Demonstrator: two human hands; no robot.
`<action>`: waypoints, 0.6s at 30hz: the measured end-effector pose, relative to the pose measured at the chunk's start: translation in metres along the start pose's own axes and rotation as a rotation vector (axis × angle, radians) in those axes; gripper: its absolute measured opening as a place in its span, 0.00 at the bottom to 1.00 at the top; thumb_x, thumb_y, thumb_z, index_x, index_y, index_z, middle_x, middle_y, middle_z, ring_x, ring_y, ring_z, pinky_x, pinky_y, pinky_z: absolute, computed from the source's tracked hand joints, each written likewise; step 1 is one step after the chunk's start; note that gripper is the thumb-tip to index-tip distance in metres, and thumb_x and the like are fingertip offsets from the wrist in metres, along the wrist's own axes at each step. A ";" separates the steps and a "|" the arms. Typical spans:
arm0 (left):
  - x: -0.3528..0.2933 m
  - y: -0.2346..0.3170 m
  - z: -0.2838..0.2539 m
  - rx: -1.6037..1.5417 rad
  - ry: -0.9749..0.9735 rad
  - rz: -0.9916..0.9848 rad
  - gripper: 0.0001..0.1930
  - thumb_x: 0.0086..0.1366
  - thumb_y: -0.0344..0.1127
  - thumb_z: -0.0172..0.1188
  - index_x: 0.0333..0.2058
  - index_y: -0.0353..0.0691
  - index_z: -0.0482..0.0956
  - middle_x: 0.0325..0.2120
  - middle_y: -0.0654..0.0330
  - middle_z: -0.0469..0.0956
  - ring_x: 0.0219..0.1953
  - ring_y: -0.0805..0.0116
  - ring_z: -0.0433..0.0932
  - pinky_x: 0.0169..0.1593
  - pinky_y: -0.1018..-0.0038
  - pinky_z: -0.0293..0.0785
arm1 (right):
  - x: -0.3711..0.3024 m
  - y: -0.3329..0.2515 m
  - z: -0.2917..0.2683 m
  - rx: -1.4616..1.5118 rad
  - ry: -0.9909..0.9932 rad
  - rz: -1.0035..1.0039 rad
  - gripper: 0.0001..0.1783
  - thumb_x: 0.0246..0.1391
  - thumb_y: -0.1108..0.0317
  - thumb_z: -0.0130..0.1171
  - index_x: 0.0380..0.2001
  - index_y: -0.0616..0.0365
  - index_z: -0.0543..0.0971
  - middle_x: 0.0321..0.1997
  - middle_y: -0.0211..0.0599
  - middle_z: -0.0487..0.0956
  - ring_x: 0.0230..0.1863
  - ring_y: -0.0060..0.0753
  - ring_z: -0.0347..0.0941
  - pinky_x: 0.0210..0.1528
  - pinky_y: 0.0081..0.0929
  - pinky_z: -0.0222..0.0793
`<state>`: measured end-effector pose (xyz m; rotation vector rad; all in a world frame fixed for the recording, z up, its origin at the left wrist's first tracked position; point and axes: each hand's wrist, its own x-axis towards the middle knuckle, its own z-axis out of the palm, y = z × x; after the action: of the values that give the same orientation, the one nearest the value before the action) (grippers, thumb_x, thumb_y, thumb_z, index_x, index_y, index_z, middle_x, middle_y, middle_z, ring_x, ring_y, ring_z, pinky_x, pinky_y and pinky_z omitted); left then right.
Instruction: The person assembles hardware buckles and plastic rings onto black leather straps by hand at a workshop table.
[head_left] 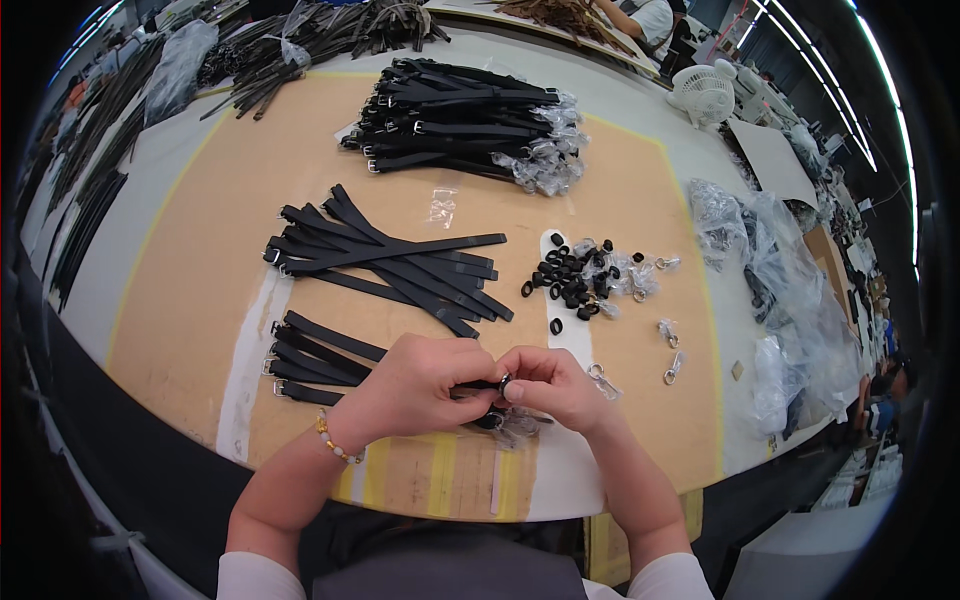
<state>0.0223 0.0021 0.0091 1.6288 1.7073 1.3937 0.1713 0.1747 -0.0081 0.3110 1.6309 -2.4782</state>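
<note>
Above the table's near part my two hands meet. My left hand [420, 390] is closed round a black strap [477, 385], whose end pokes out towards the right. My right hand [555, 385] pinches at this end, where a small dark loop [504, 385] shows between finger and thumb. Whether the loop is around the strap I cannot tell. Below my fingers lies a strap end with clear plastic wrap [517, 428]. Several buckled black straps [315, 362] lie beside and partly under my left hand. Just right of my right hand is a plastic-wrapped metal ring fitting [603, 380].
Beyond my hands lies a crossed pile of black straps [390, 262]. A taller strap stack [455, 115] with wrapped ends stands farther back. Black loops [570, 280] and wrapped metal fittings [640, 280] are heaped at right. Plastic bags [765, 260] line the table's right edge; a white fan [703, 93] stands behind.
</note>
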 end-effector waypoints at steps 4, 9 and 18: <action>-0.002 -0.003 0.007 0.244 -0.087 -0.027 0.09 0.56 0.30 0.67 0.36 0.38 0.78 0.28 0.55 0.81 0.28 0.56 0.81 0.32 0.68 0.76 | 0.003 0.005 0.012 -0.455 0.263 -0.047 0.10 0.54 0.67 0.65 0.36 0.64 0.82 0.26 0.24 0.79 0.27 0.10 0.68 0.29 0.17 0.64; 0.000 -0.007 0.006 0.078 -0.029 -0.172 0.12 0.54 0.31 0.67 0.36 0.36 0.76 0.29 0.50 0.81 0.32 0.49 0.82 0.36 0.64 0.78 | 0.004 0.009 0.006 -0.516 0.317 -0.088 0.11 0.52 0.66 0.65 0.32 0.64 0.82 0.20 0.23 0.76 0.23 0.10 0.64 0.25 0.17 0.60; 0.002 -0.008 0.004 -0.024 -0.115 -0.248 0.13 0.54 0.28 0.67 0.36 0.33 0.75 0.27 0.47 0.81 0.32 0.52 0.83 0.37 0.66 0.78 | 0.001 0.007 0.003 -0.374 0.258 -0.009 0.11 0.60 0.64 0.63 0.33 0.64 0.81 0.22 0.20 0.75 0.25 0.09 0.64 0.25 0.16 0.59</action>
<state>0.0210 0.0068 0.0014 1.4004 1.7496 1.1751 0.1718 0.1688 -0.0135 0.5881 2.1519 -2.1460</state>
